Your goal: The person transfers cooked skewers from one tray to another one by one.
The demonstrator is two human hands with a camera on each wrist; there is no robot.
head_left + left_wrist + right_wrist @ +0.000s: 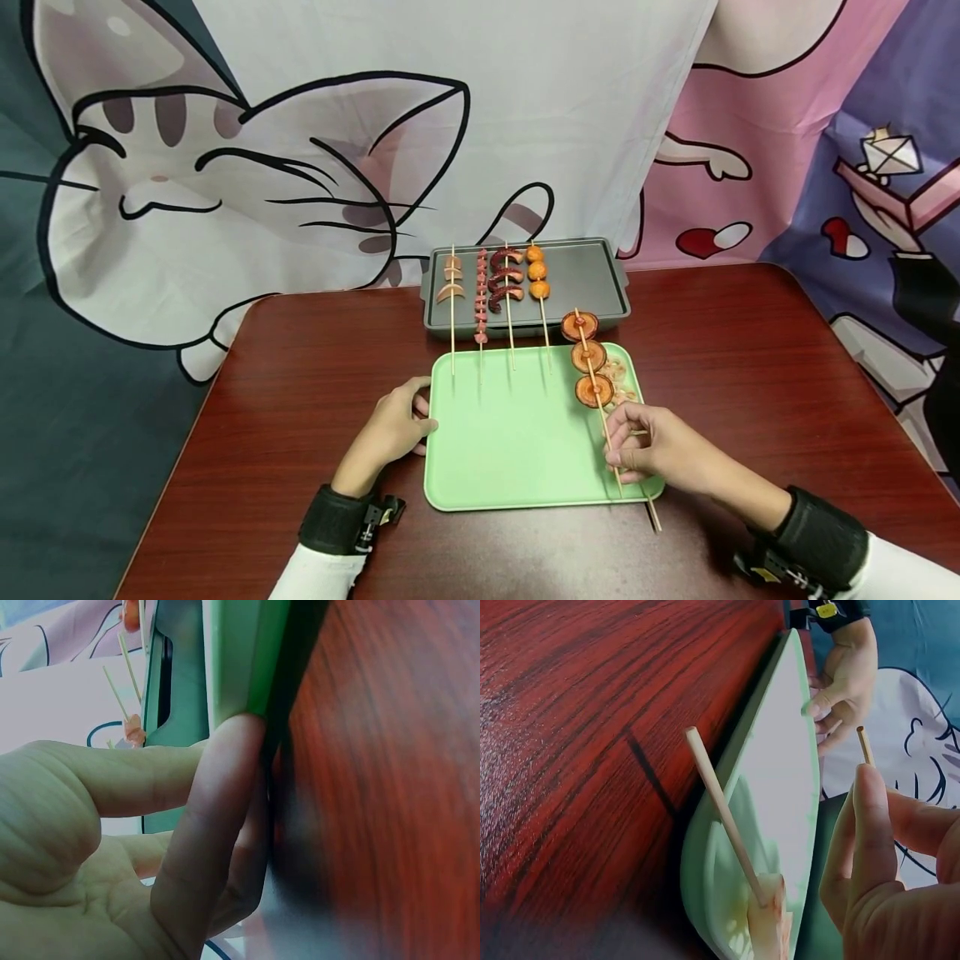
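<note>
Between thumb and fingers, my right hand (643,440) pinches a wooden skewer bearing three round brown mushroom-like slices (588,357). They are over the right part of a light green tray (517,442). Beneath them lies another skewer (654,512) with pale sliced pieces (617,379); its stick pokes out past the tray's front edge, also seen as a bare stick (718,799) in the right wrist view. My left hand (396,421) grips the green tray at its left edge, and in the left wrist view a fingertip (236,739) presses against the tray's rim (240,667).
Behind the green tray sits a dark grey baking tray (581,279). Several skewers rest on it, with orange balls (537,271), dark red curled sausages (506,279), small pink pieces (481,296) and tan pieces (452,279). A printed cloth (525,108) hangs behind the brown table (322,367).
</note>
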